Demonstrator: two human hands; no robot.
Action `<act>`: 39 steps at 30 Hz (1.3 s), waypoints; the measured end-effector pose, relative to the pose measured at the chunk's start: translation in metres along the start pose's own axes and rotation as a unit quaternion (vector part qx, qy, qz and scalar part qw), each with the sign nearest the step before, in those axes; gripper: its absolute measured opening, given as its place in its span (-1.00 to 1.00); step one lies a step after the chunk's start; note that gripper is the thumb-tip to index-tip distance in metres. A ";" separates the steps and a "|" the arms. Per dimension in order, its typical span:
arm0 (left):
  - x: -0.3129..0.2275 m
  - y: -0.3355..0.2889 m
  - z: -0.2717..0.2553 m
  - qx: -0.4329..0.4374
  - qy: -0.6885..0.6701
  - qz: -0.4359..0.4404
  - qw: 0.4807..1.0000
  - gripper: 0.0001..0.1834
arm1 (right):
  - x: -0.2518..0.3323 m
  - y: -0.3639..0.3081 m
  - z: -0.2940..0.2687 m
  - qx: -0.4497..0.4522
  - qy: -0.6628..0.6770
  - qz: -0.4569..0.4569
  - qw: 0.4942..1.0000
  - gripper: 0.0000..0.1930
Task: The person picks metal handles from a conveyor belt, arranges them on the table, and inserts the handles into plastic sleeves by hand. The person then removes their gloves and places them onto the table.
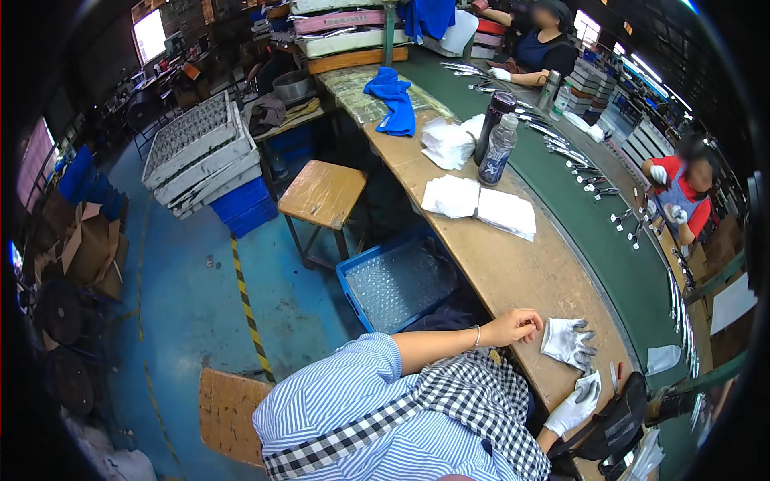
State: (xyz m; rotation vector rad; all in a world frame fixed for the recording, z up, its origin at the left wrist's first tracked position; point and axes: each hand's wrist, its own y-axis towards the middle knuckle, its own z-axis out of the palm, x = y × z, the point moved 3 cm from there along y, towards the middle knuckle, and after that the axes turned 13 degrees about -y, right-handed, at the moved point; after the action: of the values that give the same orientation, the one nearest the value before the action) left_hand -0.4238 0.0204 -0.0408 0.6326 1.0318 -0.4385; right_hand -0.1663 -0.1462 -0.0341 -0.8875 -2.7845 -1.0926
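My left hand (516, 327) is bare, with a thin bracelet at the wrist. It hovers by the near edge of the wooden worktable (553, 276), fingers loosely bent and nothing visible in them. Just right of it, a white work glove (568, 343) with greyish fingers lies flat on the wood, apart from the hand. A similar glove covers my right hand (574, 404), which rests at the table edge beside a black bag (622, 421). Its fingers look extended, with no object seen in them. A small red-handled tool (618, 370) lies beyond that hand.
A green conveyor belt (553, 192) carries several shiny metal tools (581, 168). Folded white cloths (480, 207), a bottle (499, 150), a dark flask (492, 127) and a blue cloth (391, 102) are on the table. A stool (325, 192) and blue crate (399, 280) stand left. Two co-workers sit across.
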 end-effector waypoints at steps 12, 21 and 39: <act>-0.007 -0.007 0.004 -0.006 0.032 0.047 0.998 -0.87 | -0.001 0.000 0.000 0.010 -0.017 -0.022 1.000 -0.71; -0.013 -0.008 0.008 0.013 0.047 0.052 0.997 -0.86 | 0.006 0.004 -0.012 0.007 0.076 -0.036 0.996 -0.74; -0.021 -0.014 0.022 0.029 0.262 0.176 0.948 -0.88 | 0.026 -0.001 -0.028 0.019 -0.023 0.018 0.999 -0.70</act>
State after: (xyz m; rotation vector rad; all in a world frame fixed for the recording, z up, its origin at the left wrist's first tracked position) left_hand -0.4273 -0.0035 -0.0181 0.9986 1.3755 0.0239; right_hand -0.1935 -0.1515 -0.0076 -0.9672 -2.8029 -1.0227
